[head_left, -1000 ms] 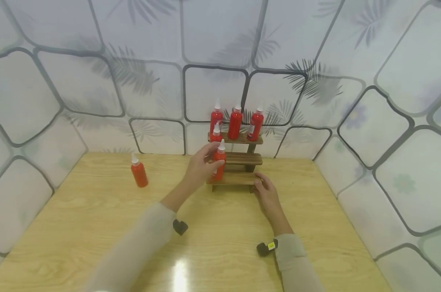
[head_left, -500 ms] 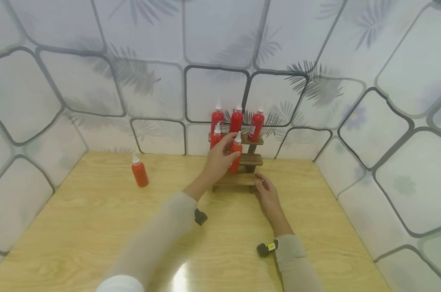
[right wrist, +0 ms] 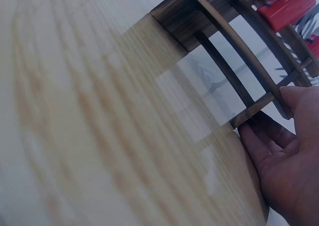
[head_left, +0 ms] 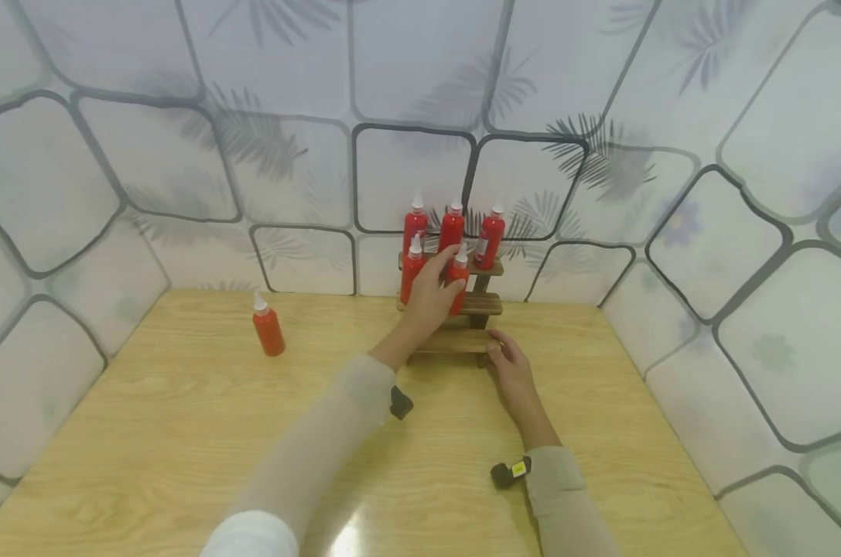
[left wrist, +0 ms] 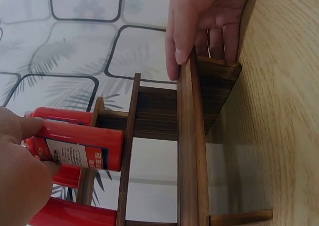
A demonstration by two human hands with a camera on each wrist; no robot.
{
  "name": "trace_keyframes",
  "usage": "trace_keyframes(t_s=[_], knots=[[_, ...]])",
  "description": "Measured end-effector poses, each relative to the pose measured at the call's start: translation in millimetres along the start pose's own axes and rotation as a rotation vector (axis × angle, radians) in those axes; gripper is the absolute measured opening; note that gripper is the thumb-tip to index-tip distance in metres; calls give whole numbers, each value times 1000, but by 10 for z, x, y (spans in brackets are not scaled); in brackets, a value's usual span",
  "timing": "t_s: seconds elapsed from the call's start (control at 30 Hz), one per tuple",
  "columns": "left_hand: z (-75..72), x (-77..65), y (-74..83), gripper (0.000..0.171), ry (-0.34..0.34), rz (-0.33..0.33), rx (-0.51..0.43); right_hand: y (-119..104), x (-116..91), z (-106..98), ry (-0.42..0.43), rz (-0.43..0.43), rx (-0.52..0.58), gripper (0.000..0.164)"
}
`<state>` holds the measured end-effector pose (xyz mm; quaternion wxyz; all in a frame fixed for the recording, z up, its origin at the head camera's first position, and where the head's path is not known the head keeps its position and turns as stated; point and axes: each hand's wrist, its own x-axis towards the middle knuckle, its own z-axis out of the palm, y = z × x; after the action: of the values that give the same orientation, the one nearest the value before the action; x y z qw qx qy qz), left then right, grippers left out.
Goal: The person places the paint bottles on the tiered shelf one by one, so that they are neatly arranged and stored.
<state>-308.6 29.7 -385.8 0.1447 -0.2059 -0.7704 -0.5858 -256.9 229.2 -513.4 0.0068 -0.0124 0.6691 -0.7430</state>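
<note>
My left hand (head_left: 425, 300) grips a red squeeze bottle (head_left: 458, 285) with a white pointed cap, thumb on one side and fingers on the other. In the left wrist view the held bottle (left wrist: 84, 145) shows a white label, its base right at the middle step's edge. A three-step wooden display stand (head_left: 455, 341) stands near the back wall. My right hand (head_left: 514, 375) holds the right end of its lowest step; in the right wrist view the thumb lies on the board and the fingers reach behind the leg. Another red bottle (head_left: 411, 275) stands on the middle step's left.
Three red bottles line the top step, one at the right end (head_left: 490, 241). A further red bottle (head_left: 269, 333) stands on the wooden table (head_left: 183, 433) to the left. A patterned wall (head_left: 288, 170) rises close behind the stand.
My left hand has carried its bottle from above the lowest step's left side rightward and back to the middle step. The right hand stays on the stand.
</note>
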Motion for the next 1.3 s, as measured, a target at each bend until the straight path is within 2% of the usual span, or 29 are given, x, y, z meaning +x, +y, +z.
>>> trace_keyframes(t_s=[0.13,0.27,0.63,1.1,1.3], knots=[[51,30,-12,59,21,-5,68,5,3,-1,1,0,3,54],[58,47,-4,59,40,-8,92,9,11,14,2,5,-2,53],[65,97,-20,60,62,-10,97,-3,1,7,-17,-13,-10,55],[118,110,-62,61,83,-3,83,24,7,6,-1,-21,-29,55],[101,100,2,61,77,-8,92,18,3,-10,1,-14,-24,54]])
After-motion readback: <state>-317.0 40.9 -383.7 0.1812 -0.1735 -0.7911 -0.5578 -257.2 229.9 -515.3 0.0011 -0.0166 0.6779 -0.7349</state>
